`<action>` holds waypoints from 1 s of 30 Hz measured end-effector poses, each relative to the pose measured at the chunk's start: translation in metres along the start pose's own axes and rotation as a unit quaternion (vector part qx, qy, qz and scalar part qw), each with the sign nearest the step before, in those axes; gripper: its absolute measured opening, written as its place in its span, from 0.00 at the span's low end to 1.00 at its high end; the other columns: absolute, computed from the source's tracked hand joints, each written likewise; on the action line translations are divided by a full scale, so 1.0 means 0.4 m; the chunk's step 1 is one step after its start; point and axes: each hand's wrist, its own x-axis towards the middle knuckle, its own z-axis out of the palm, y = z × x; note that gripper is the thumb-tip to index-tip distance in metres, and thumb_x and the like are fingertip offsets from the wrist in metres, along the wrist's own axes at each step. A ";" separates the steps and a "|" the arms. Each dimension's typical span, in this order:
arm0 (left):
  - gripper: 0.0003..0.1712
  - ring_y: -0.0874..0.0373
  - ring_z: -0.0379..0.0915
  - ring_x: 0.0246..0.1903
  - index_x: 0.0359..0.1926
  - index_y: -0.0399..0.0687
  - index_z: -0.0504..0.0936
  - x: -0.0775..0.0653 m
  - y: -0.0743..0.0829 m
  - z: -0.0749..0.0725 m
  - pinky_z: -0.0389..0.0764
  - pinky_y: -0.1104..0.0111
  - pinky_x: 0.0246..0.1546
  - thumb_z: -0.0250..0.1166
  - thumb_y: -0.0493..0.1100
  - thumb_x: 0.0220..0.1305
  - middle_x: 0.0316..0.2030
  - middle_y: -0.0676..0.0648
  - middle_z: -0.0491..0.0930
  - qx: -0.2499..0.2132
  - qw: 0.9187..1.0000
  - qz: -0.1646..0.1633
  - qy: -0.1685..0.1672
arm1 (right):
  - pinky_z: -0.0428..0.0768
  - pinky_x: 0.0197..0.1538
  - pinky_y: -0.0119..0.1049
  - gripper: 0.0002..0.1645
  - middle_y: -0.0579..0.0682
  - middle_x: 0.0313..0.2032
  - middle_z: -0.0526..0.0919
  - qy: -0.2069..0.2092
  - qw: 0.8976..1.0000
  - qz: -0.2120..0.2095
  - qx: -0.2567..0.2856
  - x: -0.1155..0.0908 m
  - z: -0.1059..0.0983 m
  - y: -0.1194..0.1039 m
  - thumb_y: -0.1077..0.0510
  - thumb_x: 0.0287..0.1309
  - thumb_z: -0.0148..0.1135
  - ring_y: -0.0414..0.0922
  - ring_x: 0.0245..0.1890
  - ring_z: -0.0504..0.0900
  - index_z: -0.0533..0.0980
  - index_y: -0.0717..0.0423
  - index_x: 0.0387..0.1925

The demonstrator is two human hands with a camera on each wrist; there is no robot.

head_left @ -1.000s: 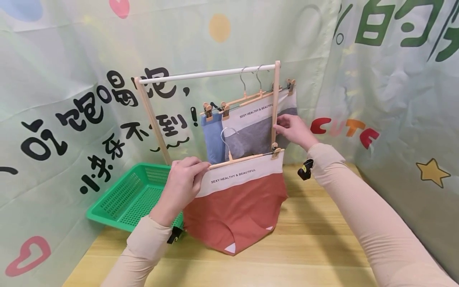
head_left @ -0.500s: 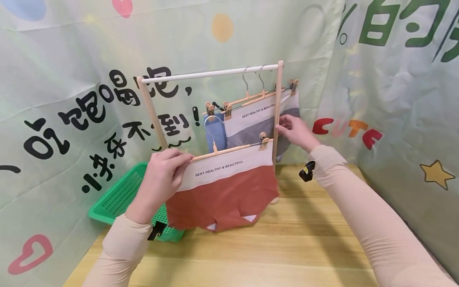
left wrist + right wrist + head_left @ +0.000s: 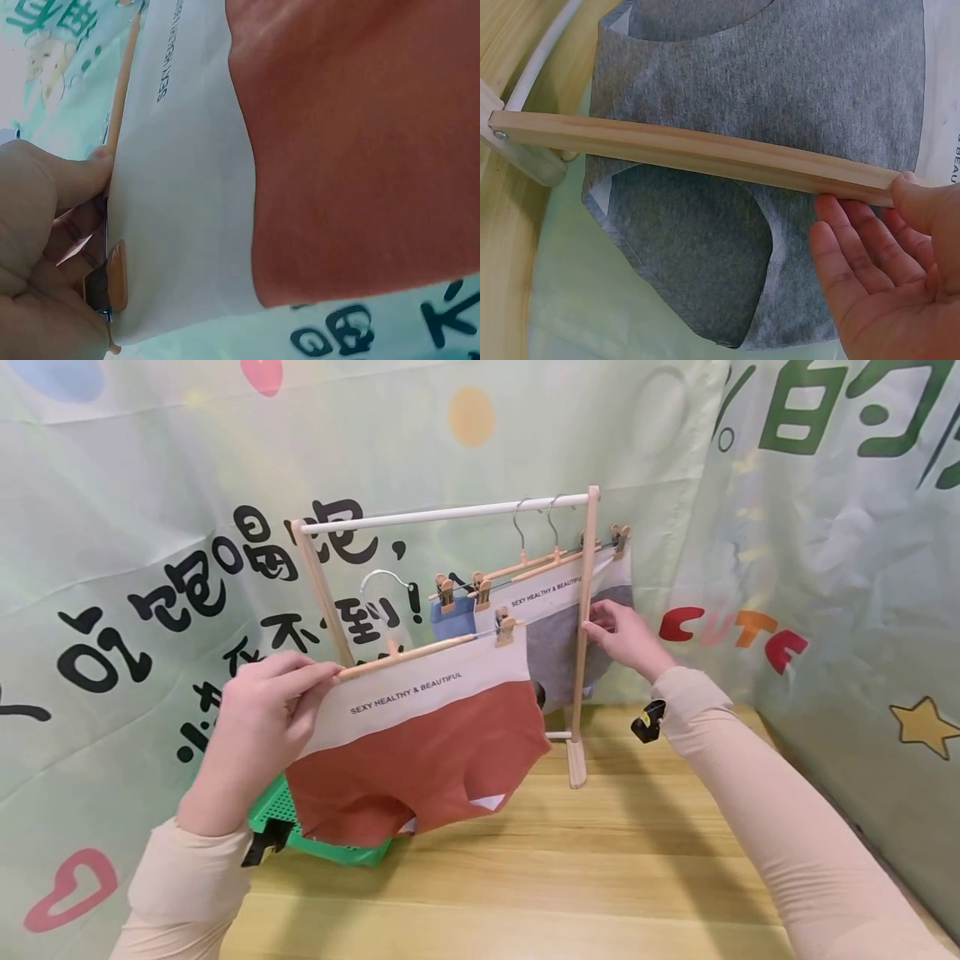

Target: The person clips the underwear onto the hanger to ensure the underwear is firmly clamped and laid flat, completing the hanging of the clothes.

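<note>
In the head view, my left hand [image 3: 258, 727] pinches one end of a clip hanger [image 3: 420, 652] in front of the rack. Rust-red briefs [image 3: 427, 743] with a white printed waistband hang from it, and its metal hook [image 3: 378, 578] points up, off the rod. The left wrist view has thumb and fingers on the hanger bar [image 3: 124, 90] beside a clip [image 3: 118, 277]. My right hand [image 3: 626, 639] holds the right wooden post [image 3: 590, 560] of the garment rack between thumb and fingertips, seen closely in the right wrist view. Behind that post hang grey briefs [image 3: 551, 639] on another hanger.
The rack's white rod [image 3: 442, 514] bears two hangers near its right end. Blue briefs [image 3: 452, 618] hang behind the grey ones. A green plastic basket [image 3: 345, 852] sits left on the wooden table [image 3: 510, 893], partly covered by the red briefs. Printed curtains stand behind and right.
My left hand has moved left and nearer, carrying the hanger with the red briefs away from the right post and over the basket. My right hand stays on the post.
</note>
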 end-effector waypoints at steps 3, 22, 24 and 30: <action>0.13 0.59 0.70 0.26 0.44 0.42 0.94 0.003 -0.014 -0.029 0.64 0.70 0.31 0.77 0.27 0.59 0.31 0.46 0.87 0.011 1.000 0.000 0.012 | 0.83 0.62 0.56 0.28 0.72 0.64 0.81 0.001 1.000 0.001 -0.001 -0.002 -0.001 0.003 0.52 0.83 0.55 0.65 0.62 0.84 0.67 0.66 0.72; 0.09 0.93 0.54 0.34 0.43 0.39 0.94 0.027 -0.113 -0.147 0.57 0.86 0.31 0.73 0.29 0.64 0.33 0.39 0.89 0.064 0.995 -0.057 0.052 | 0.83 0.64 0.56 0.29 0.73 0.65 0.80 -0.003 1.000 0.003 0.003 -0.001 0.004 0.005 0.52 0.83 0.54 0.65 0.62 0.84 0.66 0.68 0.73; 0.08 0.93 0.54 0.33 0.43 0.39 0.94 0.029 -0.123 -0.153 0.55 0.87 0.33 0.72 0.30 0.66 0.33 0.39 0.89 0.068 0.994 -0.066 0.054 | 0.83 0.64 0.55 0.30 0.73 0.65 0.80 -0.003 1.000 0.004 0.003 -0.002 0.003 0.003 0.53 0.83 0.53 0.65 0.63 0.84 0.65 0.68 0.74; 0.08 0.92 0.50 0.32 0.45 0.38 0.94 0.030 -0.155 -0.174 0.53 0.87 0.33 0.71 0.31 0.68 0.33 0.38 0.87 0.092 0.991 -0.084 0.050 | 0.84 0.63 0.53 0.30 0.73 0.65 0.80 -0.002 1.000 0.004 0.000 -0.003 0.003 -0.003 0.52 0.84 0.52 0.65 0.63 0.84 0.65 0.67 0.74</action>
